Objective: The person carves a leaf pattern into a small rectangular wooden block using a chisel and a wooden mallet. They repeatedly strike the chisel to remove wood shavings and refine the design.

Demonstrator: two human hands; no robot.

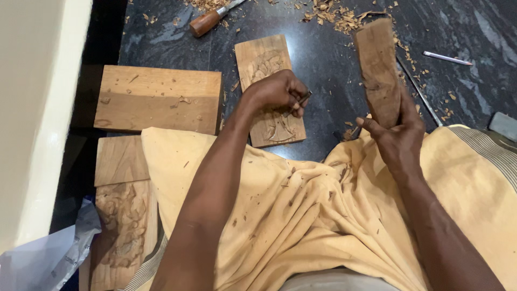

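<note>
A yellow cloth [301, 215] covers the person's lap over a dark stone floor [334, 59]. A plain wooden block [156, 98] lies at far left. The small carved panel [269, 89] lies on the floor at centre, just beyond the cloth. The right hand [401, 137] is wrapped around a raised wooden mallet [378, 70]; the left hand [277, 92] pinches a thin chisel [301, 99] against the panel. This looks like carving mid-stroke (chips lie scattered far off); the next blow needs a steady chisel.

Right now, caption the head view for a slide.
Left hand sets a chisel on a carved wooden panel; right hand raises a wooden mallet.
</note>
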